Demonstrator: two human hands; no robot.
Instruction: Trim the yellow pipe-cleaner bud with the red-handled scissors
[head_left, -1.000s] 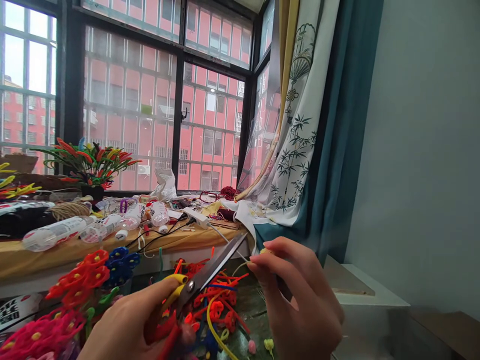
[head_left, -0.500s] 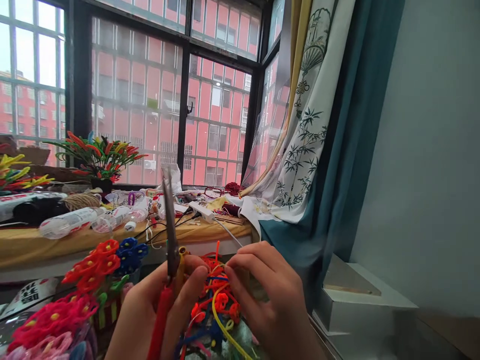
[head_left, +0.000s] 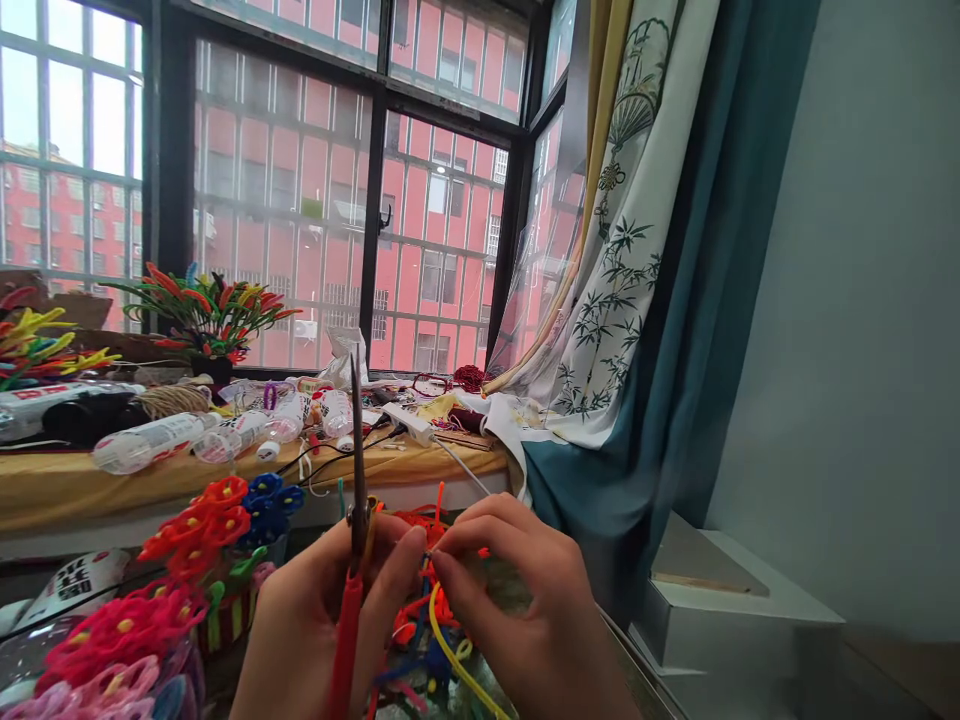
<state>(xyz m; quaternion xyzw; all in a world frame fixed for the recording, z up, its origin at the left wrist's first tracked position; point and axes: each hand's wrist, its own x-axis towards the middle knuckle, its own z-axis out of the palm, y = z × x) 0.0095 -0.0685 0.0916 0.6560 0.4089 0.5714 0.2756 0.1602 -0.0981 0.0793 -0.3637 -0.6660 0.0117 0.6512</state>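
Grey daylight comes through a barred window (head_left: pixel 442 270) above a ledge (head_left: pixel 67 475) covered in yellow-brown cloth, crowded with plastic bottles (head_left: pixel 154 440), cables and a white power strip (head_left: pixel 409 422). Below it, our two hands meet over a loose heap of orange-red strips (head_left: pixel 439 512).

Our left hand (head_left: pixel 322 600) grips scissors (head_left: pixel 358 450) by their red handle, blades pointing up. Its thumb and forefinger reach past them towards our right hand (head_left: pixel 517 590), whose thumb and forefinger narrow to a pinch. What lies between those fingertips is too small to make out, so we cannot tell whether the right fingers hold it firmly.

Our main worry is that shared left hand: scissors in the palm, fine work at the tips. If we turned the wrist sharply, the blades could swing across our right fingers. They stand nearly edge-on to us, so we cannot judge whether they are closed. A slack pinch could also drop something tiny into the heap, where it would be hard to find. Near our left forearm stand red flowers (head_left: pixel 202 525) and pink flowers (head_left: pixel 120 625); a careless elbow might crush or topple them.
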